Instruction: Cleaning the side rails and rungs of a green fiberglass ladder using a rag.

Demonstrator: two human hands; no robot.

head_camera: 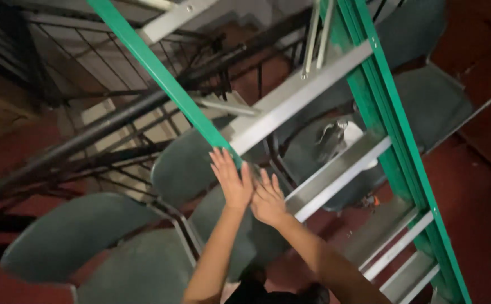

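Your view looks down a stairwell, and the biggest thing in it is the ladder [369, 112], a green-railed stepladder with grey metal steps that runs from the top of the frame down to the lower right corner. Its left rail [161, 73] slants from the upper left toward the middle, where your hands meet it. Behind and left of the ladder, dark railings [88, 135] cross the frame on a diagonal. Below them lie the rounded grey-green stair treads [71, 233], fanning out around a red floor [476, 208] that shows at the right and lower left.

Your left hand [231, 177] is raised with fingers straight and spread a little, palm toward the lower end of the left rail, fingertips at or touching it; you cannot tell whether it grips. Your right hand [268, 200] sits just beside and slightly below the left one, fingers also extended and loosely apart, holding nothing, near the edge of a step [335, 171]. The two hands touch or nearly touch at the thumbs.
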